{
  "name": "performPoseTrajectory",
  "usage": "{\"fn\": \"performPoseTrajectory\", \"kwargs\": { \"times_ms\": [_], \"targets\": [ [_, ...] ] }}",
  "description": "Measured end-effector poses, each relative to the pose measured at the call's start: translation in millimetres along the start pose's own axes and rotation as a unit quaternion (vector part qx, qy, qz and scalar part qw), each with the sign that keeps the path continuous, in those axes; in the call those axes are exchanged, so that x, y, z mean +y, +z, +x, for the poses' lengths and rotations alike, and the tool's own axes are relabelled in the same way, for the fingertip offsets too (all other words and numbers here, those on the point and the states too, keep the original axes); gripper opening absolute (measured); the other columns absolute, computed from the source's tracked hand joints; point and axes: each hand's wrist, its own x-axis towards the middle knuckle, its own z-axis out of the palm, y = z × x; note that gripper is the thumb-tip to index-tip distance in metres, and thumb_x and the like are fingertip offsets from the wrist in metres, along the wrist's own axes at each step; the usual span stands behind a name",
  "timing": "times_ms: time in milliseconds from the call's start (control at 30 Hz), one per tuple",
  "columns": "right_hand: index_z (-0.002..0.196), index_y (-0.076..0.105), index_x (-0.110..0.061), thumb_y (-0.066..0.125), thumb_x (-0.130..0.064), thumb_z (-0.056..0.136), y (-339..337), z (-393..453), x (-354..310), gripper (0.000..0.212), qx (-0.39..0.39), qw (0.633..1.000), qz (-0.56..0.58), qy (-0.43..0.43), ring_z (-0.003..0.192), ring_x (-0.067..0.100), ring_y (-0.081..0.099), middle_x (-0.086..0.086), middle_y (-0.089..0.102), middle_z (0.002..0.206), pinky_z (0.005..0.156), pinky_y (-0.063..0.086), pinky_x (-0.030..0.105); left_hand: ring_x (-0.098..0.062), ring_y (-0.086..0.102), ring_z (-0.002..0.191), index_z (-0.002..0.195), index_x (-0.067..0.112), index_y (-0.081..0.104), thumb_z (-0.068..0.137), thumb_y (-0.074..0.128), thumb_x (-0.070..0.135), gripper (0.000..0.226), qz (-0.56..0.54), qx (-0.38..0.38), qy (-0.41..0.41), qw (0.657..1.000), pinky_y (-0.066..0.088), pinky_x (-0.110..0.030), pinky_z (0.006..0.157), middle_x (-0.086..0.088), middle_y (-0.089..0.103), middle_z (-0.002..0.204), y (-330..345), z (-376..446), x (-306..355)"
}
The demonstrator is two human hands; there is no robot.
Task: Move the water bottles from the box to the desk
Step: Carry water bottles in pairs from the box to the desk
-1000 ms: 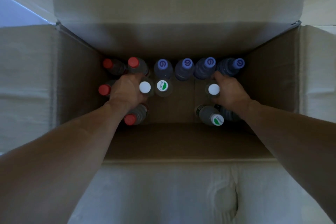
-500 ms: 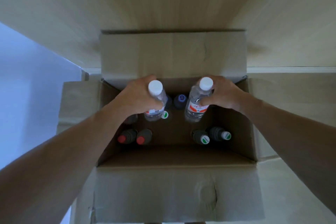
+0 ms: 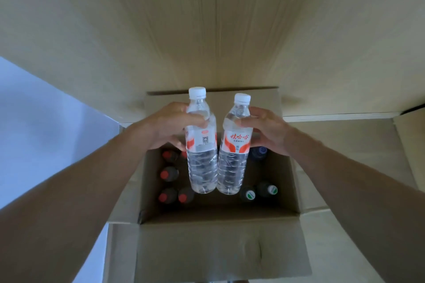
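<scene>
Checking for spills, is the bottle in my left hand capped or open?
Capped. The left bottle has its white cap on top, and the left hand holds it upright.

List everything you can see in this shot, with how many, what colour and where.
white-capped bottles: 2, clear with red and white labels, held upright side by side above the box
red-capped bottles: at least 4, dark, standing in the left part of the box
green-and-white-capped bottles: 2, dark, near right corner of the box
blue-capped bottle: at least 1, far right of the box, partly hidden
cardboard box: 1, brown, flaps open, below the hands
wooden surface: 1, pale, beyond the box
left hand: grips the left bottle
right hand: grips the right bottle
</scene>
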Motion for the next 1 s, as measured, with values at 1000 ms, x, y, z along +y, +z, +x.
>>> {"fn": "performPoseTrajectory", "kwargs": {
  "times_ms": [1000],
  "targets": [
    [0.119,0.062,-0.017,0.050,-0.060,0.095,38,-195,-22,0.051,0.187,0.961,0.195,0.054,0.106,0.034,0.069,0.015,0.073,0.110,0.095,0.049,0.064,-0.028,0.071,0.108,0.128,0.024,0.056,0.068,0.086,0.042,0.069,-0.058,-0.136,-0.023,0.989,0.054,-0.056,0.094,-0.005,0.075,0.116,77,-133,70]
  ]
}}
